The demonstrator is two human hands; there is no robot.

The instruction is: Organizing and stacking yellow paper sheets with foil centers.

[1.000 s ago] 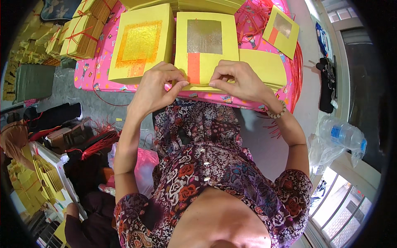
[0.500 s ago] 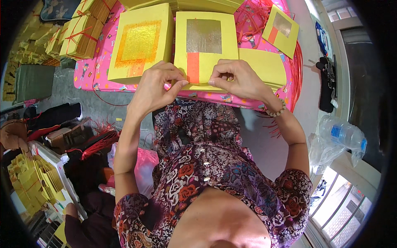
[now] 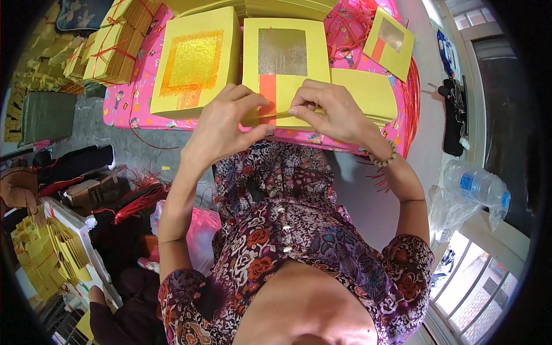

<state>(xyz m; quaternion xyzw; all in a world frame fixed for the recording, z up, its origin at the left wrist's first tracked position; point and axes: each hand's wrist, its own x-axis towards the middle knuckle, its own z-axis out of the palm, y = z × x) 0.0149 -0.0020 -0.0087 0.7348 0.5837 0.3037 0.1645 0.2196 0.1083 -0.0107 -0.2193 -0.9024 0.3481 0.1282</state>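
Both hands (image 3: 282, 118) pinch the yellow sheet's (image 3: 286, 69) near edge.

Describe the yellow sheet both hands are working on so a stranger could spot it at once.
Start at the pink patterned cloth covering the low surface. On it, the middle yellow sheet has a silver foil square and an orange strip below. Unlike the gold-foil sheet beside it, its near edge is pinched by the left hand and right hand.
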